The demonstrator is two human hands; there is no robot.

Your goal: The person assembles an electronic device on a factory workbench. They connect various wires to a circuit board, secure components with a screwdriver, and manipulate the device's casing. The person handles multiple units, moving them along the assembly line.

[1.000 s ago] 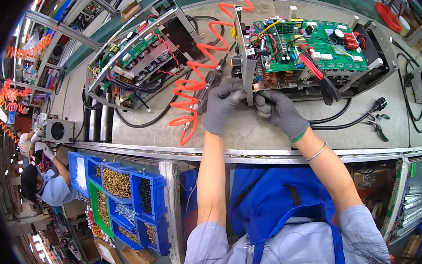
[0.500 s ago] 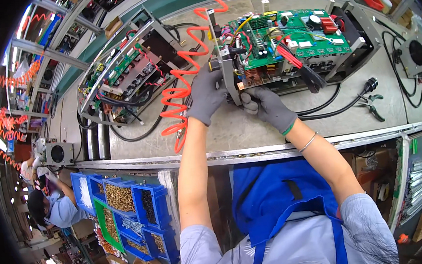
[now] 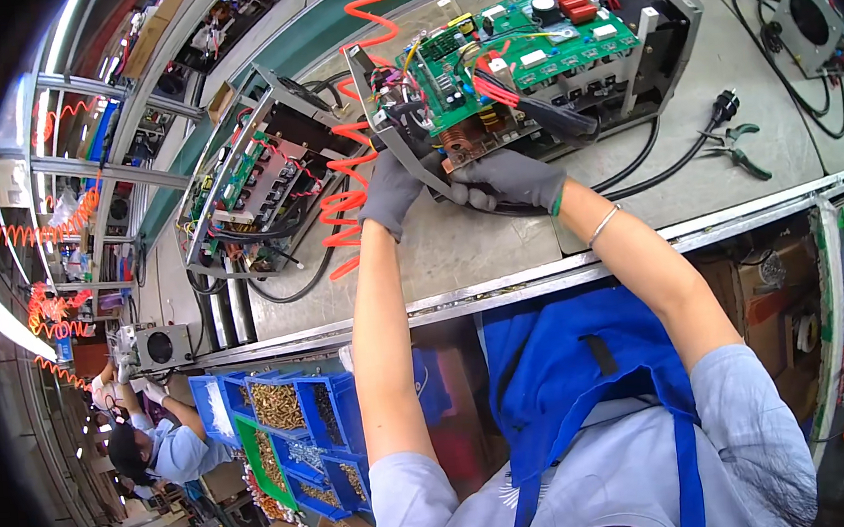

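Note:
An open electronic unit [image 3: 568, 100] with a green circuit board [image 3: 579, 44] and a grey metal end panel [image 3: 391, 116] lies on the bench, its panel slanting toward me. My left hand [image 3: 394, 191], in a grey glove, is closed at the panel's outer face; its fingertips are partly hidden behind the panel. At the panel's lower corner, my right hand [image 3: 515, 180], also gloved, has curled fingers against the edge, under a copper coil [image 3: 458, 142]. Thick black cables [image 3: 555, 119] and red wires [image 3: 495, 88] hang over the unit's near side.
An orange coiled hose [image 3: 342, 210] hangs left of my left hand. A second open unit [image 3: 255, 193] stands farther left. Pliers [image 3: 742, 153] and a black plug [image 3: 725, 106] lie to the right. Blue screw bins [image 3: 333, 452] sit below the bench edge [image 3: 446, 309]. A co-worker [image 3: 172, 446] is at far left.
The view has turned and shifted, so the bench looks tilted. The end panel leans more. My right hand has moved in closer under the panel's lower corner, its fingers curled there.

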